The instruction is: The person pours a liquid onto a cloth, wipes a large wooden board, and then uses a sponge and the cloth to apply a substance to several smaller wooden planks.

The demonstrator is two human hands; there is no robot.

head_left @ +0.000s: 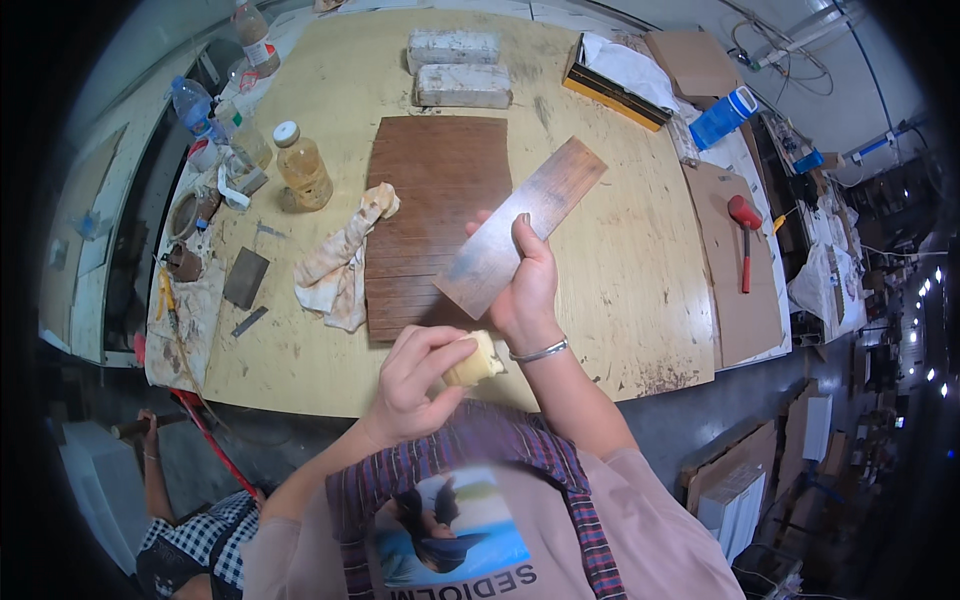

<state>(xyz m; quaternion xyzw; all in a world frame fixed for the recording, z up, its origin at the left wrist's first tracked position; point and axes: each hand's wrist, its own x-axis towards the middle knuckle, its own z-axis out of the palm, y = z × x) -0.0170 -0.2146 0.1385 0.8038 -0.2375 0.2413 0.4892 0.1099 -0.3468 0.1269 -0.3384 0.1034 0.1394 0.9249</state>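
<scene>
while gripped by the right hand, plank above table edge

sponge: mostly covered by left hand fingers; only the yellowish end at 3 o'clock of the hand shows
wood strip: lower part masked by right hand; its thumb lies across the face, other fingers behind, unseen
plank panel: near edge at 6 o'clock hidden behind both hands and the strip
rag: crumpled, underside unseen
small items at 9 o'clock table edge: too small and bent by fisheye to identify
second person: 7 o'clock, cut by the frame edge, only arm and checked shirt show
right-side clutter: 3 o'clock, blurred, unreadable
</scene>
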